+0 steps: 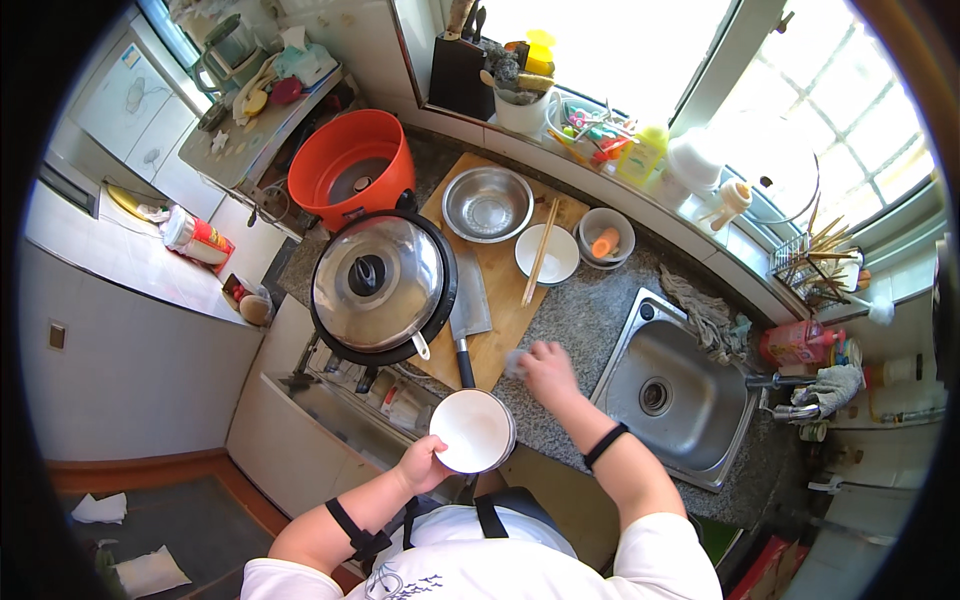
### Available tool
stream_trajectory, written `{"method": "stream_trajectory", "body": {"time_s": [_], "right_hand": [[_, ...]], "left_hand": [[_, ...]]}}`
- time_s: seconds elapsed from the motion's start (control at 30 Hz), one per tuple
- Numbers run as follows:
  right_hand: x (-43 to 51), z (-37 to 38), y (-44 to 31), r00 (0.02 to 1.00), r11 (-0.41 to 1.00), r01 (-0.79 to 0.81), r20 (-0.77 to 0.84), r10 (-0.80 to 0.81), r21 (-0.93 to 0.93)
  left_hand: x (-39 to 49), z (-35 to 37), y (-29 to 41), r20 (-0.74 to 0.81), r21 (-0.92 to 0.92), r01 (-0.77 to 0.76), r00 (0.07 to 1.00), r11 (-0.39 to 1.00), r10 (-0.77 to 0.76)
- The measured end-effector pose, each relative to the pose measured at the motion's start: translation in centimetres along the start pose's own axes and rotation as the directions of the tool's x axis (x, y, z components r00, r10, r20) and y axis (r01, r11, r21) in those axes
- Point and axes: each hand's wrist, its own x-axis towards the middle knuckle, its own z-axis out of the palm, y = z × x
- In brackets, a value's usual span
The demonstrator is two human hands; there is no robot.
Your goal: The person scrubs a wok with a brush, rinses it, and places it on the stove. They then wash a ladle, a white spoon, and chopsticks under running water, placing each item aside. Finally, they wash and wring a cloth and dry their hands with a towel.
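My left hand (421, 466) grips the rim of white bowls (471, 433), which look stacked, in front of my body by the counter edge. Blurred, my right hand (551, 377) has its fingers closed around a small greyish thing (515, 364), perhaps a cloth or scrubber, over the counter beside the wooden cutting board (506, 319). A cleaver (471, 300) lies on the board, its black handle reaching toward the held bowls. Farther back are a stainless steel basin (487, 204) and a white bowl (559, 259) with wooden chopsticks (541, 251) across it.
A lidded wok (375, 300) stands left of the board, with an orange-red tub (349, 169) behind. Right of the board, a small bowl (607, 225) holds a carrot piece (605, 241). The steel sink (675, 360) is at right, with a rag (701, 319) on its back edge.
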Motion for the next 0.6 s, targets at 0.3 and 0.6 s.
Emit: {"method": "stream_trajectory", "body": {"time_s": [0.3, 0.6], "right_hand": [[5.8, -3.1, 6.5, 0.718, 0.405, -0.470, 0.073, 0.692, 0.785], [14.0, -2.8, 6.3, 0.522, 0.030, -0.441, 0.229, 0.821, 0.897]], "left_hand": [[2.6, 3.5, -0.1, -0.053, 0.064, -0.059, 0.997, 0.996, 0.062], [7.6, 5.7, -0.3, -0.097, 0.110, -0.107, 0.988, 0.988, 0.118]]}}
